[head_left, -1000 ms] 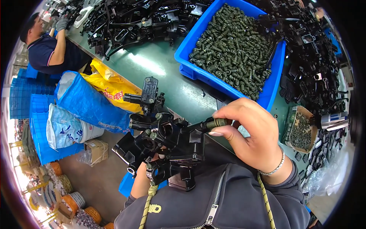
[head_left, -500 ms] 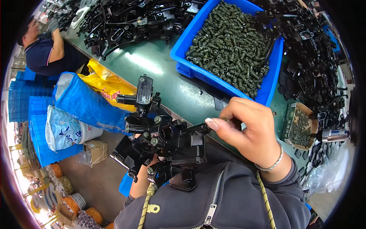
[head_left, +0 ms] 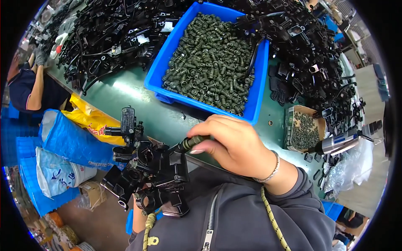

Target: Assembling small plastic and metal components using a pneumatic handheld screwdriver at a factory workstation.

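Observation:
A cluster of several black brake master cylinders [head_left: 169,169] is held up in front of my chest. My left hand [head_left: 138,205] supports them from below, mostly hidden behind the castings. Between thumb and fingers, my right hand [head_left: 236,146] pinches an olive-green ringed piston [head_left: 193,142]. The piston lines up with the end of one cylinder's barrel; how far it sits inside cannot be told. Just beyond the hand stands a blue bin [head_left: 155,88], filled with similar olive-green pistons [head_left: 209,62].
Black castings and levers [head_left: 113,46] are heaped across the far side of the green table [head_left: 121,90]. At right are a carton of small parts [head_left: 305,130] and a grey power tool [head_left: 341,142]. Blue sacks [head_left: 75,138] stand at left, near a co-worker [head_left: 35,85].
The view has turned, shifting the scene left and down. The olive-green piston, hidden by my right fingers before, now shows between them and the barrel. My left hand still supports the cylinders.

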Demonstrator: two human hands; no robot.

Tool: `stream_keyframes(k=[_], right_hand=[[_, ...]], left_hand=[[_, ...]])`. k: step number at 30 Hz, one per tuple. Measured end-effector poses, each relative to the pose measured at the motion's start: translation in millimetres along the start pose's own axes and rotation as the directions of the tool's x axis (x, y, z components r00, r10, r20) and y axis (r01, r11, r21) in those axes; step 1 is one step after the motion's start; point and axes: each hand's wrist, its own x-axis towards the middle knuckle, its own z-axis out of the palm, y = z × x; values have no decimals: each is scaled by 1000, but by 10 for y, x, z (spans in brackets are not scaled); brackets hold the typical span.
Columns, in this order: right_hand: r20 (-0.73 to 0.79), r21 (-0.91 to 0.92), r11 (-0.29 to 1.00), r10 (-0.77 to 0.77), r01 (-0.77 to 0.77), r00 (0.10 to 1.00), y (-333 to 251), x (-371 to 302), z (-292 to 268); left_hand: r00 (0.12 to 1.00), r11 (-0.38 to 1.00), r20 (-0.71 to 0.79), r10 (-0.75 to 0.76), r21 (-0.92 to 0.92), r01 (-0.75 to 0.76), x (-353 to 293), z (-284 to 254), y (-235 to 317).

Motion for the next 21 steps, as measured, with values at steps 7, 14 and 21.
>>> stream_keyframes(k=[7,14,21], right_hand=[[262,-252,917,372,-309,891,221,612,-309],[76,-716,698,68,6,995,1762,1300,-805],[286,-680,729,163,80,944,1838,1435,-805]], left_hand=[[978,977,-114,177,140,-161,-98,66,-124],[908,905,-193,371,294,-307,437,422,476],[791,808,-285,541,437,-395,265,416,512]])
